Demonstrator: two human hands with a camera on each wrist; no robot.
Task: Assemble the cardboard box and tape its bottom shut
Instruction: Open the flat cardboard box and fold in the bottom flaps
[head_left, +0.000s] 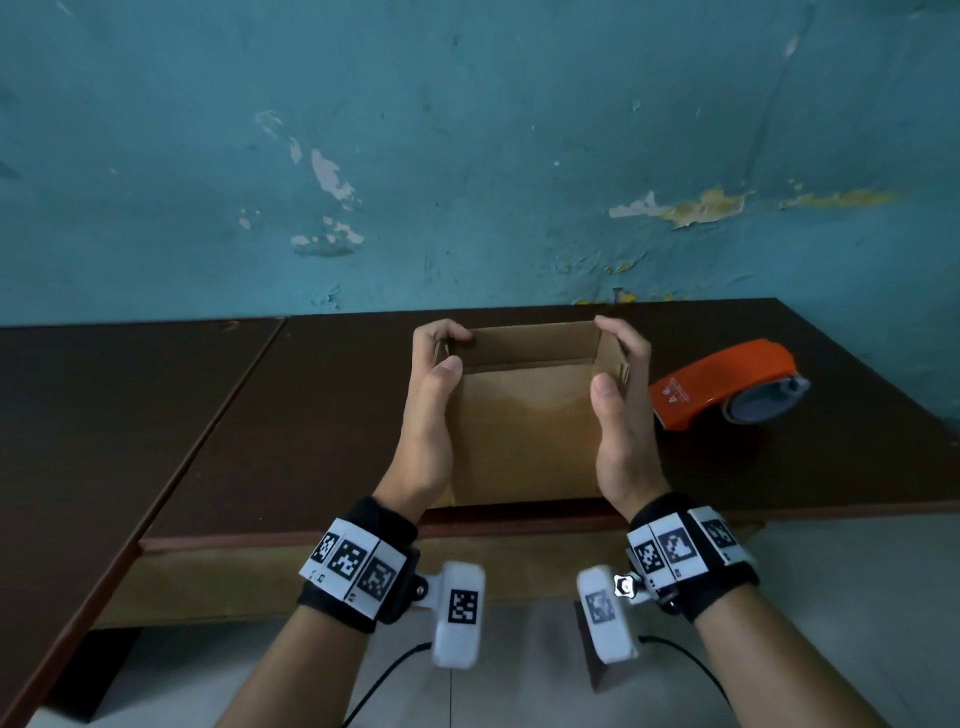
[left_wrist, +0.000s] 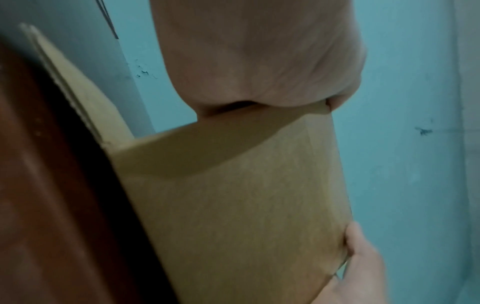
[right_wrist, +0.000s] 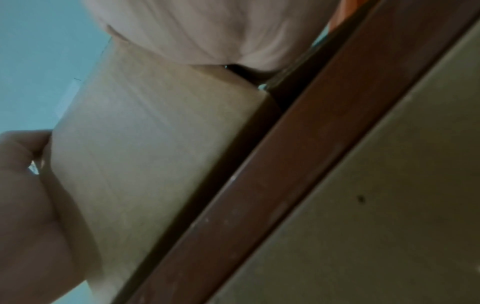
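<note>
1 cardboard box (head_left: 524, 426) stands upright and open-topped on the dark worktop (head_left: 322, 415), near its front edge. 2 hands clasp it: the left hand (head_left: 431, 410) holds the left wall, the right hand (head_left: 621, 410) the right wall, each grip curled over the top rim with the thumb on the near face. 1 orange tape dispenser (head_left: 727, 384) lies just right of the box.

a cardboard box (head_left: 524, 415) stands on the desk (head_left: 311, 415) near its front edge, open end up, a wall (head_left: 467, 156) behind the desk. the left hand (head_left: 431, 410) is at the box's left side, the right hand (head_left: 621, 410) at its right side. a tape dispenser (head_left: 727, 384) lies on the desk to the right of the box, just beyond the right hand.
</note>
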